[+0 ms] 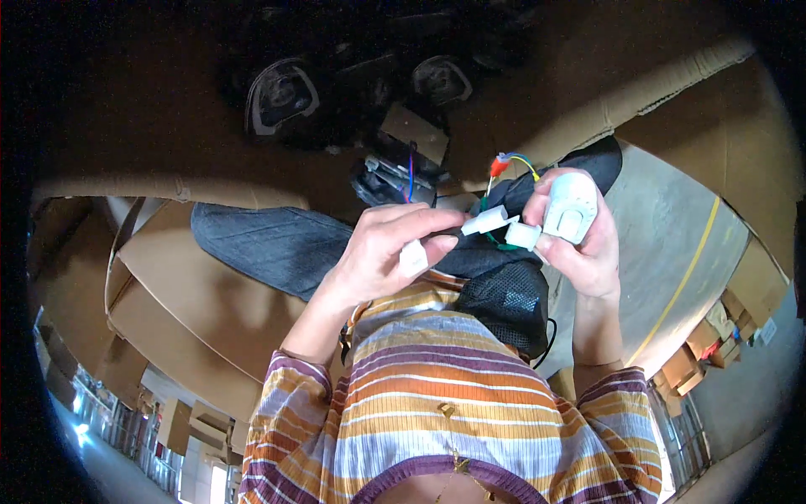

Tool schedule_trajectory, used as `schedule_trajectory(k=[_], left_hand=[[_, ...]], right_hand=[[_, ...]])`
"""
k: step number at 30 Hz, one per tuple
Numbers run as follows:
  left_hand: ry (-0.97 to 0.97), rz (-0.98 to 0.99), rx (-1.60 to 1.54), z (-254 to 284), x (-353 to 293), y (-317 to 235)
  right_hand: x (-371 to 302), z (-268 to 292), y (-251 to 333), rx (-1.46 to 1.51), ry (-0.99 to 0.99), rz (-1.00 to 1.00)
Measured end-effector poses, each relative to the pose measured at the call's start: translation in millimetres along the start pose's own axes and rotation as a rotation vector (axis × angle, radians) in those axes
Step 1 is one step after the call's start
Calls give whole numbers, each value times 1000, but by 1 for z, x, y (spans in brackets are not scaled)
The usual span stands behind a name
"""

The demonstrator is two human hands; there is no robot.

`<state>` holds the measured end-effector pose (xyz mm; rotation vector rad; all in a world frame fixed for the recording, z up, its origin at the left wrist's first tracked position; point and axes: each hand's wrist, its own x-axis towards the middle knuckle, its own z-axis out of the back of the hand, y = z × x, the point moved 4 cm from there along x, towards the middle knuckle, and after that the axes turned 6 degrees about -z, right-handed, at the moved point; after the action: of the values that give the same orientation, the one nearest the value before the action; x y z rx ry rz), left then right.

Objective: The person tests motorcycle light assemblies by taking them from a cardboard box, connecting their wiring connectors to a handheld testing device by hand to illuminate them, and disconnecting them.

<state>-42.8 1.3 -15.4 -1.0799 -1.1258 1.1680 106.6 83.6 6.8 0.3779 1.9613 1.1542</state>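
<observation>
My left hand (388, 244) pinches a small white plastic connector (413, 257) and touches a second white plug (489, 220) on a dark wire. My right hand (579, 244) grips a rounded white plastic housing (571, 207) against its palm, with another white connector (523, 235) at its fingertips. Red, yellow and blue wires (508, 161) loop up from the plugs, and a green wire runs between the hands. Both hands are held close together above my lap in dark trousers.
A large cardboard box (193, 286) lies at the left, and more cardboard (672, 92) arches at the top right. More wired parts (395, 172) and grey-black housings (281, 97) lie ahead. A black mesh bag (504, 307) rests on my lap. Concrete floor with a yellow line (684, 277) is at right.
</observation>
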Motion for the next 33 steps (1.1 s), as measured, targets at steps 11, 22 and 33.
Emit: schedule_trajectory(k=[11, 22, 33], left_hand=[[233, 136, -413, 0, 7, 3], [338, 208, -573, -10, 4, 9], [347, 332, -442, -18, -3, 9]], right_hand=[[-3, 5, 4, 20, 109, 91], [-12, 0, 2, -3, 169, -31], [-22, -5, -3, -248, 60, -5]])
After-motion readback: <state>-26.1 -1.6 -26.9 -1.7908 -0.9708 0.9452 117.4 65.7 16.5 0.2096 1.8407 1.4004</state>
